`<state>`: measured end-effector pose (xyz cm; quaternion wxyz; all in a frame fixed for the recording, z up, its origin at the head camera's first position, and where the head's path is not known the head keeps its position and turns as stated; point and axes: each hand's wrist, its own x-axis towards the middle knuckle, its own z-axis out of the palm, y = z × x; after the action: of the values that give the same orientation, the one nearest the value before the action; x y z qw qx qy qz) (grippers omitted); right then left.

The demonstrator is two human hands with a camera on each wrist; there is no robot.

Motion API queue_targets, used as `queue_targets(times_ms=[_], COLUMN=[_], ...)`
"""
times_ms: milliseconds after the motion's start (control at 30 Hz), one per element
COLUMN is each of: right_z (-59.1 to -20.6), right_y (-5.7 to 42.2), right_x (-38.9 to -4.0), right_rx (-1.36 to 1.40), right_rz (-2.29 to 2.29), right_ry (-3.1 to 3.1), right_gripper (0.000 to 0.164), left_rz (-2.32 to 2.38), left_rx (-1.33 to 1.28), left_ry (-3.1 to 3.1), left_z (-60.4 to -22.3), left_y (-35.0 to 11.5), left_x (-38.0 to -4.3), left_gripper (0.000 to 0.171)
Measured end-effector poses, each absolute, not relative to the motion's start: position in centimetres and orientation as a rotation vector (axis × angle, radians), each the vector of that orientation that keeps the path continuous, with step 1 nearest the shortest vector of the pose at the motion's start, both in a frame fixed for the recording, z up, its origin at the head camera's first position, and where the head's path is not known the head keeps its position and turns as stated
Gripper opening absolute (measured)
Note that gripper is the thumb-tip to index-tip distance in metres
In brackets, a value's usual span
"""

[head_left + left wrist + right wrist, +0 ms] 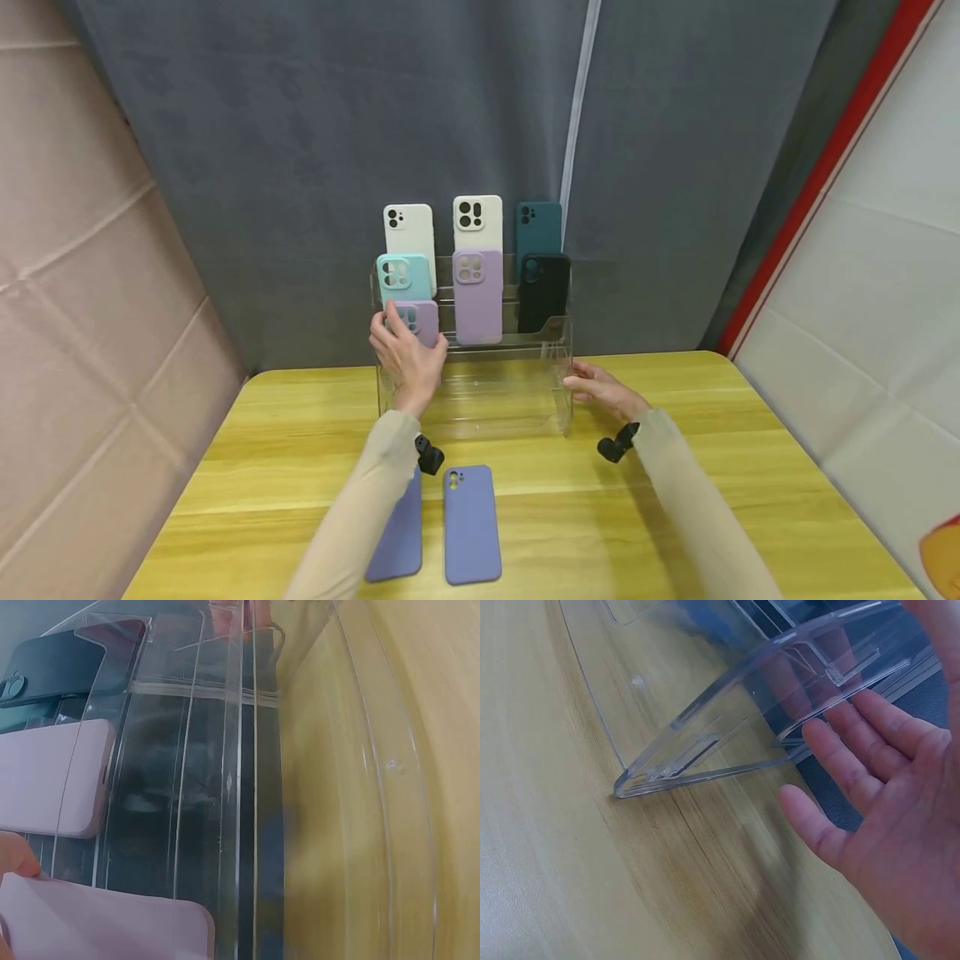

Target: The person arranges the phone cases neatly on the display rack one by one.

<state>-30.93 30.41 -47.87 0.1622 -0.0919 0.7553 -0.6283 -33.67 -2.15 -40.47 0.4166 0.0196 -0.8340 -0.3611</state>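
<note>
A clear stepped display stand (487,393) faces me on the table, bearing several phone cases. At its left side my left hand (411,367) pinches a light purple phone case (427,318) by its edges, thumb on the right and fingers on the left. That case stands in front of a turquoise case (405,287); in the left wrist view its lower end (112,922) lies behind the clear plastic. My right hand (603,392) is at the stand's right side panel, its fingers (840,757) extended and fingertips right at the panel's edge.
Other cases on the stand are a purple one (477,308), a black one (543,300), two white ones (412,237) and a dark teal one (540,229). Two blue-violet cases (472,533) lie on the wooden table (585,517) in front. A grey curtain (300,208) hangs behind.
</note>
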Motion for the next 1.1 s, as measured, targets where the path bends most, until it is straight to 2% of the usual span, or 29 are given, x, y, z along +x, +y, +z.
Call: queue_targets(times_ms=[600,867,1100], right_z=[-47.9,-48.0,-48.3], right_y=[30.5,30.3,30.5], right_x=[-30.8,-31.1,-31.1], right_rx=[-0.248,-0.262,-0.259], right_rz=[-1.814,-1.845,-1.844], right_ry=[2.122,2.101,2.107], right_gripper=[0.079,0.079,0.079], left_rz=[-0.913,-1.112,-1.134], left_rx=[0.052,-0.051,-0.093], left_ry=[-2.117,-2.107,-2.318], left_z=[-41.1,-41.1,-42.6], left_y=[-3.0,-5.2,-8.1], left_x=[-33.1,-29.9,-26.2], left_gripper=[0.095,0.084,0.080])
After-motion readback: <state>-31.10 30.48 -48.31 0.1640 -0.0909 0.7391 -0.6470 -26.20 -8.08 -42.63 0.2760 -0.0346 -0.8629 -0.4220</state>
